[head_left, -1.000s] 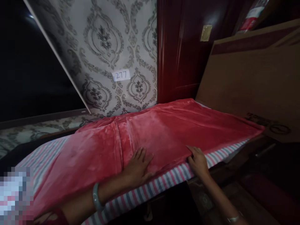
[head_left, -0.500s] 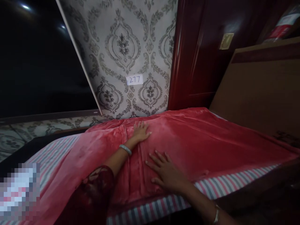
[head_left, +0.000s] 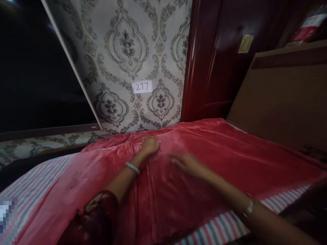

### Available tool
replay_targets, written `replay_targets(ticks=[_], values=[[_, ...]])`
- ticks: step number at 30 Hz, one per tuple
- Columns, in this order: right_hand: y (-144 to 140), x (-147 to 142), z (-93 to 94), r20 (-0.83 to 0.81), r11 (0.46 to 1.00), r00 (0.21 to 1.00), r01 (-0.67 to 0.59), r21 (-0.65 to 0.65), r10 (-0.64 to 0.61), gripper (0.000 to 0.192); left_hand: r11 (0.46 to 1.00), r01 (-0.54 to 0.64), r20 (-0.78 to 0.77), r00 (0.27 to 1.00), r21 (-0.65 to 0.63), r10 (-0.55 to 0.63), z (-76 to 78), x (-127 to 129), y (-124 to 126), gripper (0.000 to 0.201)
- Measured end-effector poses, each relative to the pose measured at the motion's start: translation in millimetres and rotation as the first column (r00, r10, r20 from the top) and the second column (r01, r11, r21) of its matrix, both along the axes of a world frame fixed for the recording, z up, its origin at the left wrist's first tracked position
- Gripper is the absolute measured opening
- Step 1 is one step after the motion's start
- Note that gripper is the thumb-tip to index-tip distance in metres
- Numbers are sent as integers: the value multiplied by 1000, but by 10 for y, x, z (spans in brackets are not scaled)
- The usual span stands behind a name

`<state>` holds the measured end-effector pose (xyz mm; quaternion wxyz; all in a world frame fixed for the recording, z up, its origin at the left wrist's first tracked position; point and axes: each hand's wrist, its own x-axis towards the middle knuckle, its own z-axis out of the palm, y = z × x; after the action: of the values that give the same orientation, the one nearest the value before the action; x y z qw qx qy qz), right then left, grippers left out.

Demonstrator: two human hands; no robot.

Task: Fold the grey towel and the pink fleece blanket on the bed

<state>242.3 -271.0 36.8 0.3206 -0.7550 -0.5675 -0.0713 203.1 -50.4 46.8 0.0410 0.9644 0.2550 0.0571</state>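
A red plush blanket (head_left: 217,160) lies spread over a bed with a pink, white and grey striped sheet (head_left: 33,183). My left hand (head_left: 149,144) rests near the blanket's far edge, fingers curled against a lengthwise crease; a pale bangle sits on its wrist. My right hand (head_left: 186,162) lies flat and blurred on the blanket's middle, fingers spread, a bracelet on its wrist. Neither hand holds anything.
Patterned grey wallpaper with a paper label reading 277 (head_left: 142,86) stands behind the bed. A dark red wooden door (head_left: 217,61) is at the back right, a large brown cardboard sheet (head_left: 286,102) leans along the right side. A dark window (head_left: 33,68) fills the left.
My right hand has slid from the near part of the blanket farther out across it. My left hand stayed at the far crease, its fingers now curled.
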Motion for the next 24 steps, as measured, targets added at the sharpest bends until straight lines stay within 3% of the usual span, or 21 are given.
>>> replay_targets(ticks=[1, 3, 6, 10, 13, 24], values=[[170, 203, 110, -32, 997, 999, 30, -75, -32, 39, 1000, -4, 20, 1000, 12, 4, 9, 55, -2, 60], [504, 563, 266, -40, 964, 974, 212, -161, -221, 51, 1000, -11, 37, 999, 25, 10, -42, 128, -9, 69], [854, 889, 217, -47, 873, 913, 372, -314, -406, 57, 999, -31, -1, 1000, 20, 31, -234, 127, -5, 78], [959, 1011, -244, -66, 833, 916, 328, -445, -395, 59, 996, -81, -21, 996, 20, 82, -460, 37, 27, 85], [924, 1054, -491, -96, 832, 913, 314, -459, -397, 60, 997, -83, -43, 996, -9, 82, -500, 24, 41, 88], [933, 1114, -489, -87, 815, 910, 318, -485, -406, 61, 992, -127, -43, 991, -3, 127, -517, 67, 27, 88]])
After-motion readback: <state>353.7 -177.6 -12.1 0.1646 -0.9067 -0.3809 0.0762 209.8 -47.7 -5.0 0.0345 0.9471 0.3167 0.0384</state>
